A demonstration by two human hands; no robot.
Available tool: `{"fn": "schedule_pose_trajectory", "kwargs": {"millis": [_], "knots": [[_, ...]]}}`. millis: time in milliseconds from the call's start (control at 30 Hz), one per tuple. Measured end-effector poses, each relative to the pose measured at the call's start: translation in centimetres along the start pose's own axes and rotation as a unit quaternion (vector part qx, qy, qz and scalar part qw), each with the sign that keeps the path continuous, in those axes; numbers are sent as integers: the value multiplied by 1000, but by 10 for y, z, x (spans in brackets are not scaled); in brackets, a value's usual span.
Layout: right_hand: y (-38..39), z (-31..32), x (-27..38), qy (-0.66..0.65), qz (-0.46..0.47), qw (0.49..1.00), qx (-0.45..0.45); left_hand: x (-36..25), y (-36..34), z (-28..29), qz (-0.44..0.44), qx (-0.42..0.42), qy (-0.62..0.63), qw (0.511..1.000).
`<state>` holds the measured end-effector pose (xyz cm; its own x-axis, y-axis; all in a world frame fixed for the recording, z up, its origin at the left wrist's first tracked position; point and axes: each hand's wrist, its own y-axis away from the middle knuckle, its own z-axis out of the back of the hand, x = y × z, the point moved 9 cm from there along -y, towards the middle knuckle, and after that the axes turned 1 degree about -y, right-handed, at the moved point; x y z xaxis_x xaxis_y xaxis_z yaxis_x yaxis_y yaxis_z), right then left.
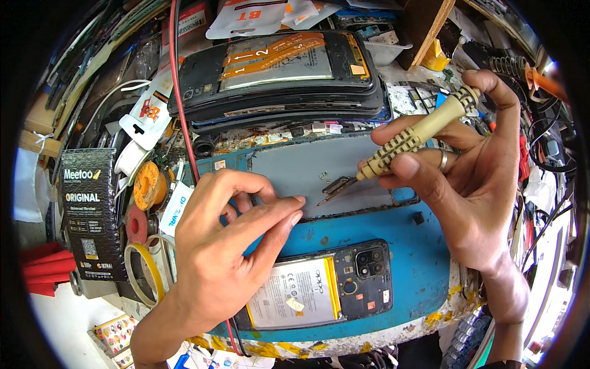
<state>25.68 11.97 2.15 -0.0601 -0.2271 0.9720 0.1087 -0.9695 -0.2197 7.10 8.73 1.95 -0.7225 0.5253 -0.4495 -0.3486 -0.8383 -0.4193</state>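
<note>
My right hand (473, 178) holds a screwdriver (418, 132) with a ridged cream handle, slanting down to the left. Its thin dark tip reaches over a grey flat panel (289, 160) on the blue mat (418, 277). Beside the shaft is a small dark piece (338, 186); whether the two touch I cannot tell. Tiny metal bits (323, 175) lie close by on the panel. My left hand (227, 246) has thumb and forefinger pinched together near the panel's front edge; anything between them is too small to make out. Below, a phone without its back cover (362, 295) shows its battery (301, 295).
Several opened phones (276, 80) are stacked behind the panel. A red cable (178, 92) runs down the left side. At the left stand a black packet (89, 215), tape rolls (146, 184) and a yellow ring (144, 270). Wires (553, 141) crowd the right.
</note>
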Motion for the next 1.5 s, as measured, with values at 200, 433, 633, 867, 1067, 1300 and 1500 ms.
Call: {"fn": "schedule_pose_trajectory", "kwargs": {"millis": [200, 433, 633, 867, 1067, 1300, 1500], "knots": [[-1, 1, 17, -70, 113, 990, 46, 1, 1, 9, 19, 6, 65, 998], [7, 6, 27, -84, 159, 982, 52, -17, 3, 14, -70, -9, 72, 995], [25, 6, 33, -126, 186, 972, 62, -26, 7, 19, -111, -18, 85, 990], [28, -3, 10, -129, -80, 963, 222, -27, 7, 21, -99, -8, 96, 990], [36, -22, 7, -436, -590, 678, 57, -26, 7, 19, -88, -8, 103, 991], [23, -18, 20, -26, -186, 941, 281, -22, 7, 17, -61, 10, 114, 992], [24, -18, 34, 56, 32, 971, 229, -21, 5, 15, -69, -26, 98, 992]]}}
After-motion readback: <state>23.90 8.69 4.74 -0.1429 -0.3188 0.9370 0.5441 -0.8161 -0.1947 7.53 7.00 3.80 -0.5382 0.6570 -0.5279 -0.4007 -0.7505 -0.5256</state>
